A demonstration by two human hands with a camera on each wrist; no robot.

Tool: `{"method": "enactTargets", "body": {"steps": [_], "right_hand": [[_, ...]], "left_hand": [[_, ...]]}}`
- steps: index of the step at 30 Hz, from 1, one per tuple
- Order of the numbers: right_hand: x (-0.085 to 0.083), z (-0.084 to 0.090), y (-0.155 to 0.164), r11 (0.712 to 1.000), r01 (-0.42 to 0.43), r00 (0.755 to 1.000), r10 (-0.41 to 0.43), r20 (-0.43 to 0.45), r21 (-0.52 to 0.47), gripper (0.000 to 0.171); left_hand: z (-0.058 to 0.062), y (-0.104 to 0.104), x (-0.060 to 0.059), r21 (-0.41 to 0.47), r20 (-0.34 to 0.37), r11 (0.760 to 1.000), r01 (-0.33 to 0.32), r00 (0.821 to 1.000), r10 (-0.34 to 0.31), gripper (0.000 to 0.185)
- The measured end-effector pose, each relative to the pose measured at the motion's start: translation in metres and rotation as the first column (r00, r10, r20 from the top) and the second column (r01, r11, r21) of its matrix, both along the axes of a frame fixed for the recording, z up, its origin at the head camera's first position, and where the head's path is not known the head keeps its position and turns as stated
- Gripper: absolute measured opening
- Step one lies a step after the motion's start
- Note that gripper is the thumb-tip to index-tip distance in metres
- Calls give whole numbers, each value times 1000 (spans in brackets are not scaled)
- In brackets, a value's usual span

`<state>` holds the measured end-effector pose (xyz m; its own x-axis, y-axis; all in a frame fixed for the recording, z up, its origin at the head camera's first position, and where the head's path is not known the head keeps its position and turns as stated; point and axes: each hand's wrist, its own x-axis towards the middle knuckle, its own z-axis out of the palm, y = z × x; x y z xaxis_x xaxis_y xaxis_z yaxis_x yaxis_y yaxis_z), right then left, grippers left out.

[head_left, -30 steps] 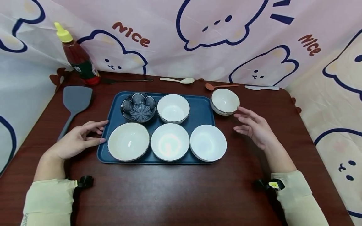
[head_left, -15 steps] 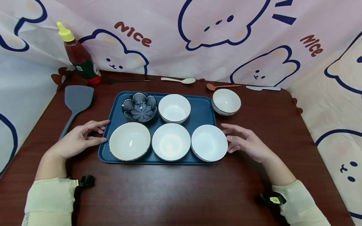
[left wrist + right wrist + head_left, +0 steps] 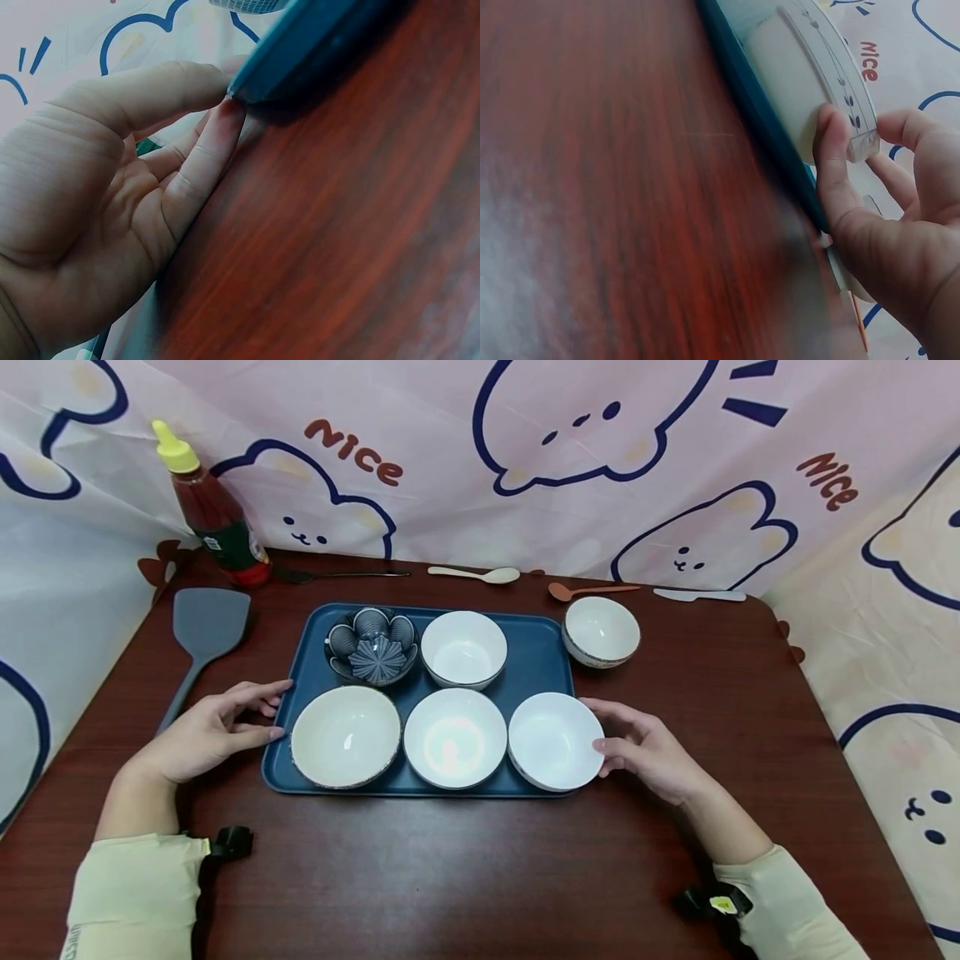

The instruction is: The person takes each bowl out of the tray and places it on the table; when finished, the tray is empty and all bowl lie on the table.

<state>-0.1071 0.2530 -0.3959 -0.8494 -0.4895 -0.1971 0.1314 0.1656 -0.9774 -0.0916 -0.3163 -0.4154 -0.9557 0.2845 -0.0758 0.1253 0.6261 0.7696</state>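
Observation:
In the head view a blue tray (image 3: 531, 652) holds several bowls. My left hand (image 3: 197, 731) is at the tray's left edge; the left wrist view shows thumb and a finger pinching the tray rim (image 3: 259, 75). At the tray's right front, my right hand (image 3: 648, 752) grips a white bowl (image 3: 553, 743) by its right side, fingers outside and thumb at the rim. The right wrist view shows the leaf-patterned bowl wall (image 3: 832, 67) between thumb and fingers. Beside it stand another white bowl (image 3: 454, 739) and a larger cream bowl (image 3: 345, 737).
Behind them on the tray are a dark flower-shaped bowl (image 3: 372, 647) and a white bowl (image 3: 463, 647). Off the tray, right, stands a patterned bowl (image 3: 602, 631). A grey spatula (image 3: 210, 622), sauce bottle (image 3: 217, 522), white spoon (image 3: 480, 575), orange spoon (image 3: 585, 591) and knife (image 3: 697, 595) lie around.
My right hand has moved left and toward me, from beside the patterned bowl off the tray to the white bowl at the tray's right front, and now grips it. The left hand stays put.

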Motion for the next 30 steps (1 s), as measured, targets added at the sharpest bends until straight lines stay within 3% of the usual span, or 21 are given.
{"method": "enactTargets", "body": {"steps": [9,19,30], "right_hand": [[1,1,2,998,66,997,-66,32,-12,56],[1,18,23,997,75,997,-75,-34,-13,52],[-5,22,65,980,148,987,-155,-45,-137,52]], "left_hand": [[-1,1,-1,5,-5,1000,10,1000,-10,61],[-1,2,-2,31,9,999,8,1000,-9,61],[-2,-1,-1,14,10,1000,0,1000,0,61]]}}
